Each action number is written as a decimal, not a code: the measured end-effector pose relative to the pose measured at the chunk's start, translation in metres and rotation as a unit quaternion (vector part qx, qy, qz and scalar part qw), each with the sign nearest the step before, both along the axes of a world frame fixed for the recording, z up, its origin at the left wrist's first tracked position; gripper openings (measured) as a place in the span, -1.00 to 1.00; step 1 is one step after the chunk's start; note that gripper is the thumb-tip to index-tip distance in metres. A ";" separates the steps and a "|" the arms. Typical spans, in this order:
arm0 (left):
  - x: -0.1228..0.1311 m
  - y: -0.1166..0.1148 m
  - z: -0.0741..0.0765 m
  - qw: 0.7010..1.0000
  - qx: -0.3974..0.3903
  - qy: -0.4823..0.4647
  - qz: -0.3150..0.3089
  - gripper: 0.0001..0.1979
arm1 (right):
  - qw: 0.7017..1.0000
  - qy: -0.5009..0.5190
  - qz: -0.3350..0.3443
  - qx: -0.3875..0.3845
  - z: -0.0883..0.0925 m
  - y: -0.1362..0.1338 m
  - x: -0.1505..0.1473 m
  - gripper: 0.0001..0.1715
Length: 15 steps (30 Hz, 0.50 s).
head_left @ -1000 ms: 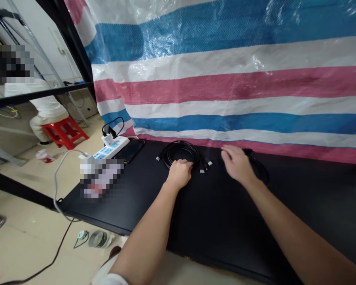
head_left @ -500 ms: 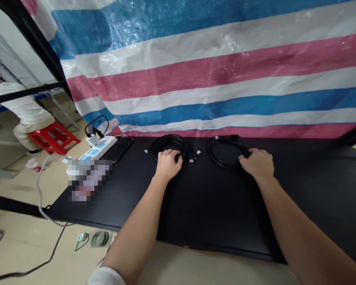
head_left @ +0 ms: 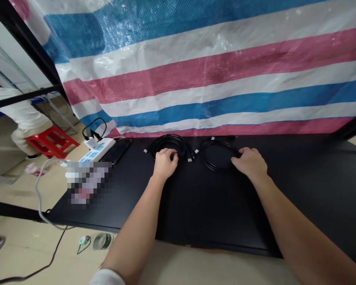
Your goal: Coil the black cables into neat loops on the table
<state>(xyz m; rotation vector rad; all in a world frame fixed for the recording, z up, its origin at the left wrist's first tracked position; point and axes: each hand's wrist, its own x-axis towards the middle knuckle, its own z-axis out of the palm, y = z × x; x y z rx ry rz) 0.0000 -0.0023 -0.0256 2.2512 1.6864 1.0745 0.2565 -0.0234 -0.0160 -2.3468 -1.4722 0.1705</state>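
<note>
Fingers (head_left: pixel 166 155) of L hand (head_left: pixel 165 164) curled down over glossy black rubber cable coil (head_left: pixel 167 145), clasping top loops, knuckles bent, hand mostly closed. Fingertips (head_left: pixel 240 153) of R hand (head_left: pixel 249 162) on right rim of loose oval black rubber cable coil (head_left: pixel 216 156), hand half open, palm low, no clear pinch.

Both coils flat on matte black tabletop (head_left: pixel 213 213), side by side near back edge, just below woven plastic tarp (head_left: pixel 195 79) w/ pink, white & blue stripes, crinkled & shiny. L coil tight, round, several strands stacked, small silver-tipped plugs sticking out at L & R sides. R coil more open, long axis roughly L–R, dark centre showing tabletop, plug ends lying along far side.

Vs. 0.5 s before: R hand & R coil shifted L, gap betw. coils now narrower, R coil just beside L coil's plugs. L hand on about same spot.

Far L end of table: white multi-socket power strip (head_left: pixel 96 149) w/ blue switches & black plug + looped cord, black smartphone (head_left: pixel 116 151) just beside it, pixelated patch (head_left: pixel 87 183) hiding item on table edge. Beyond, on floor: seated person (head_left: pixel 23 118) in white top & pale trousers on red plastic stool (head_left: pixel 52 141).
</note>
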 end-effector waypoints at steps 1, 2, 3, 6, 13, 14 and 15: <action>0.000 0.000 0.000 1.000 0.005 -0.002 -0.001 -0.82 | 1.000 0.008 -0.012 -0.015 0.003 -0.001 -0.002 -0.47; 0.000 0.000 0.001 1.000 0.009 -0.004 -0.002 -0.82 | 0.999 0.017 -0.026 -0.034 0.006 -0.002 -0.003 -0.46; 0.000 0.000 0.001 1.000 0.012 -0.006 -0.002 -0.82 | 0.998 0.023 -0.035 -0.050 0.009 -0.003 -0.005 -0.46; 0.000 0.000 0.000 1.000 0.015 -0.012 -0.001 -0.82 | 0.997 0.019 -0.029 -0.064 0.013 -0.002 -0.007 -0.52; 0.002 0.001 -0.005 1.000 0.006 -0.017 -0.009 -0.83 | 0.998 -0.002 -0.033 -0.058 0.003 0.005 -0.006 -0.60; 0.003 0.001 -0.005 1.000 0.005 -0.017 -0.010 -0.83 | 0.998 0.003 -0.037 -0.055 0.003 0.006 -0.007 -0.59; 0.003 0.001 -0.005 1.000 0.004 -0.016 -0.012 -0.83 | 0.998 0.011 -0.041 -0.052 0.003 0.006 -0.007 -0.58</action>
